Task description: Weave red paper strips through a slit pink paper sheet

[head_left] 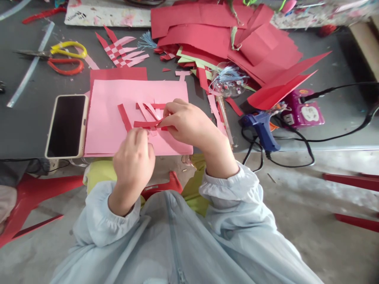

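My right hand pinches a red paper strip between thumb and fingers. The strip crosses several pink paper strips, and another red piece lies just above it. My left hand is closed, knuckles up, over the near edge of a pink paper sheet. A separate red paper strip runs down to its fingers; whether they grip it is hidden. A red sheet shows behind the pink one.
A phone lies left of the sheets, scissors beyond it. A woven paper piece and stacked red paper lie at the back. A blue glue gun with black cables is at the right edge.
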Demonstrator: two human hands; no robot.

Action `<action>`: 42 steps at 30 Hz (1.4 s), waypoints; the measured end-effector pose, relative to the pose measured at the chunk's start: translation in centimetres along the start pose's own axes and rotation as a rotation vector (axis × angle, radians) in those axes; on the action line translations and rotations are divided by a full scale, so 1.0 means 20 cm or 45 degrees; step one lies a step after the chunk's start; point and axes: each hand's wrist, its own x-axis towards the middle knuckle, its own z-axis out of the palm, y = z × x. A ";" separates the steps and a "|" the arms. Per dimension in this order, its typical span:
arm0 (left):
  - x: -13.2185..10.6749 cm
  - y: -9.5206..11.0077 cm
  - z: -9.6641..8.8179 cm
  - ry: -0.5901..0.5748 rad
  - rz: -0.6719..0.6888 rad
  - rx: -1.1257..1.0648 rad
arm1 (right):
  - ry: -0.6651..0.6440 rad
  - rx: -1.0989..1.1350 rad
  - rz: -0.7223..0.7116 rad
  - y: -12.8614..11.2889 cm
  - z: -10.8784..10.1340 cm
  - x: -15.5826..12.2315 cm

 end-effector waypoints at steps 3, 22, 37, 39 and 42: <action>0.05 -0.07 -0.01 0.123 0.029 0.021 | 0.001 -0.030 -0.002 0.00 0.00 0.00; 0.24 -0.21 -0.04 -0.157 0.218 0.031 | 0.114 -0.086 -0.059 0.01 0.01 0.02; 0.25 -0.21 -0.01 -0.044 0.198 0.003 | 0.111 -0.046 -0.043 0.02 0.02 0.02; 0.24 -0.21 0.00 0.085 0.259 -0.020 | 0.106 -0.035 -0.039 0.03 0.02 0.02; 0.20 -0.18 0.02 0.230 0.426 -0.081 | 0.109 -0.028 -0.026 0.03 0.02 0.02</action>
